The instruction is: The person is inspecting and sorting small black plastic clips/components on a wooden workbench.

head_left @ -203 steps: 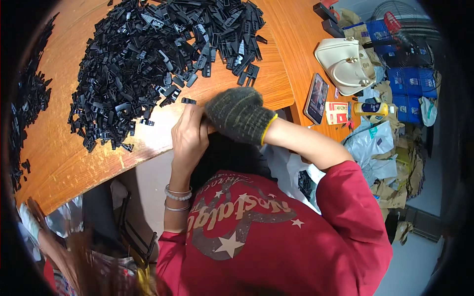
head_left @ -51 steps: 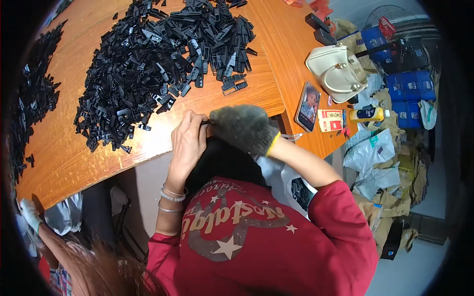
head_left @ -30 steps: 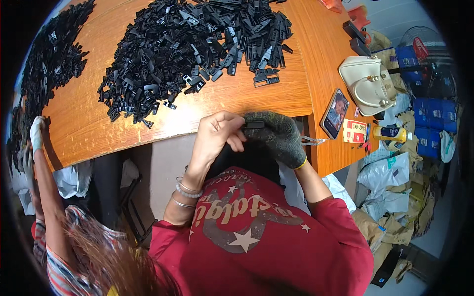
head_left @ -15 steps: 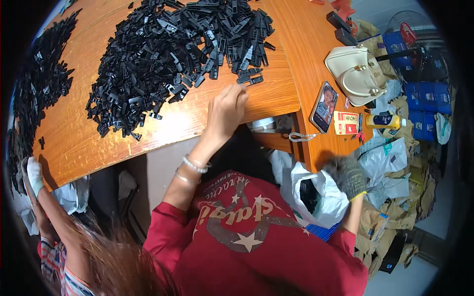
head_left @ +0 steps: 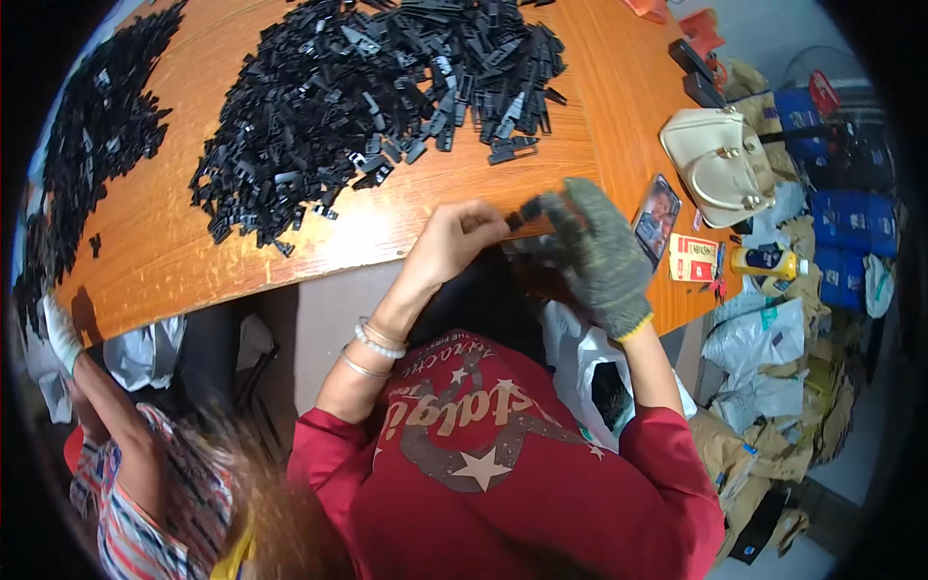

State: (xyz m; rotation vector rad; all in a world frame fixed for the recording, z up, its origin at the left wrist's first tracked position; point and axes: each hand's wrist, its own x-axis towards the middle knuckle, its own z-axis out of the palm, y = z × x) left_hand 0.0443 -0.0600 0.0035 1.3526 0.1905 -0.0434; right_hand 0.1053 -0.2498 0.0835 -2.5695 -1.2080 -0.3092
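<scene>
My bare left hand (head_left: 456, 240), with bracelets at the wrist, pinches a small black plastic part (head_left: 522, 214) at the near edge of the table. My right hand (head_left: 601, 256), in a grey-green knit glove with a yellow cuff, has its fingertips closed at the part's other end. The fingers cover much of the part, so its full shape is hidden. Beyond my hands lies a large heap of black plastic parts (head_left: 377, 97). A single loose part (head_left: 512, 150) rests at the heap's near right corner.
A white plastic bag (head_left: 577, 372) hangs open beside my lap. On the right are a phone (head_left: 656, 220), a cream handbag (head_left: 716, 164) and a yellow drink bottle (head_left: 768, 262). To the left, a person's gloved hand (head_left: 61, 333) is by another black heap (head_left: 101, 121).
My right hand has come up from beside the white bag to meet my left. My left hand has drawn back from the heap's edge with one black part, and one fewer lies there.
</scene>
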